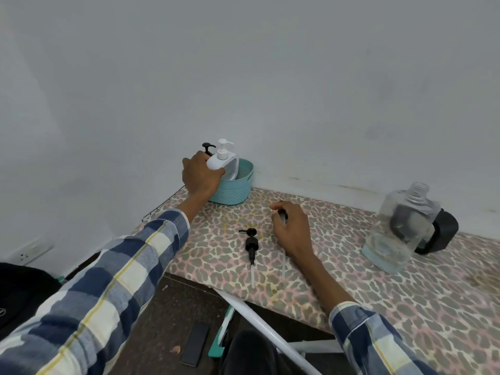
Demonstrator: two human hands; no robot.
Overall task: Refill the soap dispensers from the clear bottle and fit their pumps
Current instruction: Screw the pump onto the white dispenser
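My left hand (199, 175) grips a white soap dispenser (216, 163) with a white pump (224, 148), at the rim of a teal basket (238, 185). Behind it a second dispenser shows only its black pump (207, 147). My right hand (292, 229) lies on the table, closed around the head of a pump whose clear tube (283, 262) sticks out toward me. A loose black pump (251, 244) with a clear tube lies on the cloth between my hands. The clear bottle (403, 226) stands uncapped at the right with a little bluish liquid at its bottom.
The table wears a leopard-print cloth (378, 288) and meets a white wall. A black object (443, 231) sits behind the clear bottle. Below the table edge are a white bar (259, 320), a dark phone (195, 343) on the floor and a black bag (16, 296).
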